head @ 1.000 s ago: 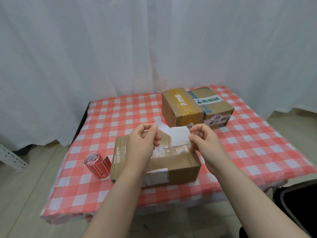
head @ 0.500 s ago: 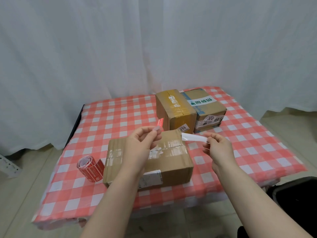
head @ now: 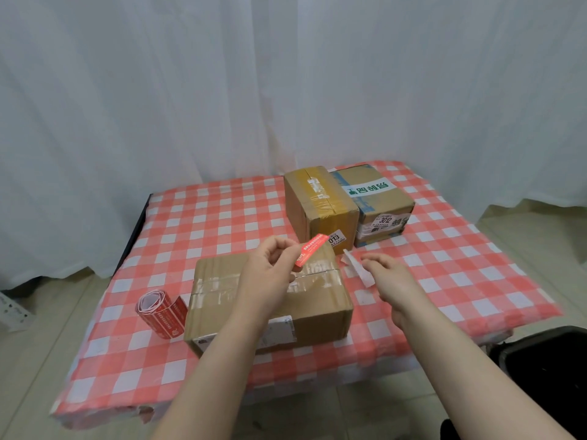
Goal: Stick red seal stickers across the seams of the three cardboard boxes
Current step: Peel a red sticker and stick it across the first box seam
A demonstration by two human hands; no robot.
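My left hand (head: 270, 274) pinches a red seal sticker (head: 312, 254) above the far edge of the near cardboard box (head: 254, 300), whose taped seam runs left to right. My right hand (head: 389, 274) hovers to the right of that box with fingers apart. The white backing strip (head: 357, 268) sits just at its fingertips; whether they still touch it I cannot tell. Two more boxes stand side by side at the back: a yellow-taped box (head: 317, 204) and a box with a green-and-white label (head: 378, 201). A roll of red stickers (head: 162, 312) lies left of the near box.
A red-and-white checked cloth covers the table (head: 203, 223). White curtains hang close behind it. A black bin (head: 546, 354) stands on the floor at the right front corner. A white metal bracket (head: 12, 309) is at the far left on the floor.
The sticker has been peeled from its backing. My left hand now holds the red sticker up, and my right hand moved right with the white backing strip and opened its fingers.
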